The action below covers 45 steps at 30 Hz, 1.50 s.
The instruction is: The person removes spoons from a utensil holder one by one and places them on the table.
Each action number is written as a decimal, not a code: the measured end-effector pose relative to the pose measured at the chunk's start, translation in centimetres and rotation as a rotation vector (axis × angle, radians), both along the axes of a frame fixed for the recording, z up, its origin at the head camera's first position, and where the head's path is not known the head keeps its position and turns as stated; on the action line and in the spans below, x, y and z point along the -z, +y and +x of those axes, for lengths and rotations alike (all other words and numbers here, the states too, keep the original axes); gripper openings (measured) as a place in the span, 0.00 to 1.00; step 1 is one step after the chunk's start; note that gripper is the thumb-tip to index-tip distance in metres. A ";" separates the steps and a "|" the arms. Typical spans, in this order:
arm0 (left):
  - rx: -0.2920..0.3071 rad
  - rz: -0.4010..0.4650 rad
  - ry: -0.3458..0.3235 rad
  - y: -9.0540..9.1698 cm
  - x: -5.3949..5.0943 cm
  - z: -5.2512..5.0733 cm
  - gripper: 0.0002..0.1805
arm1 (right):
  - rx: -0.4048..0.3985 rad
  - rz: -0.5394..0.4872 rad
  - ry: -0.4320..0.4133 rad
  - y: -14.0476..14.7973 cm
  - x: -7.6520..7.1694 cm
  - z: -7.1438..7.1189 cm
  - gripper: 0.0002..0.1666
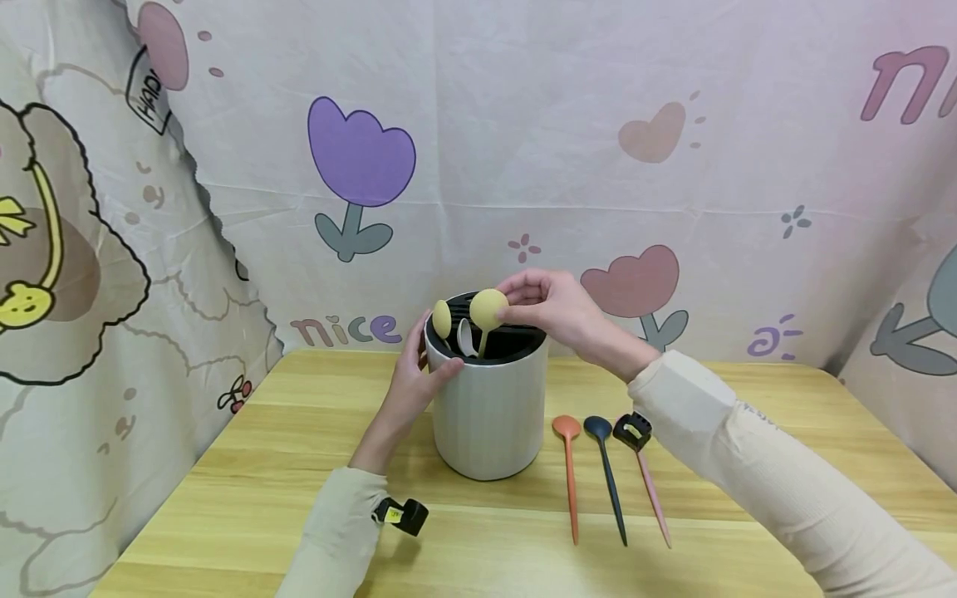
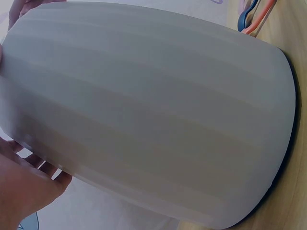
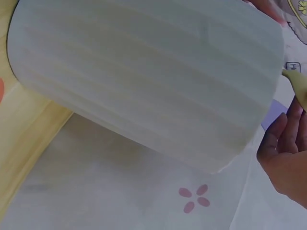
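A light grey ribbed utensil holder (image 1: pixel 489 415) with a black slotted insert stands upright on the table. My left hand (image 1: pixel 411 382) grips its left side near the rim, thumb across the front. At the top, my right hand (image 1: pixel 557 307) pinches the round head of a yellow spoon (image 1: pixel 489 310), whose handle goes down into the holder. Another yellow spoon (image 1: pixel 443 320) and a white spoon-like utensil (image 1: pixel 466 338) stand in the holder to its left. In the right wrist view, the pinched spoon (image 3: pixel 297 82) shows only partly, at the right edge.
Right of the holder, an orange spoon (image 1: pixel 566 428), a dark blue spoon (image 1: pixel 598 428) and a pink-handled utensil (image 1: pixel 654 498) lie side by side on the wooden table (image 1: pixel 463 544). The right wrist's black camera (image 1: pixel 633 431) covers the pink one's head. A printed cloth (image 1: pixel 486 124) hangs behind.
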<state>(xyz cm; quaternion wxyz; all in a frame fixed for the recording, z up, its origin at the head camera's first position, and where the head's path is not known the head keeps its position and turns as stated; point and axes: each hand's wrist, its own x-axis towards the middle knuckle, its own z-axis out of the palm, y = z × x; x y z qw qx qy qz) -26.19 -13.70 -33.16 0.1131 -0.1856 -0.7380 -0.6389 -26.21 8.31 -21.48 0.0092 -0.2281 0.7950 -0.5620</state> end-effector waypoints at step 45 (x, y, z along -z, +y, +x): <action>-0.006 0.000 -0.007 0.0 -0.1 0.1 0.67 | -0.038 -0.326 0.217 2.5 -7.1 3.2 0.16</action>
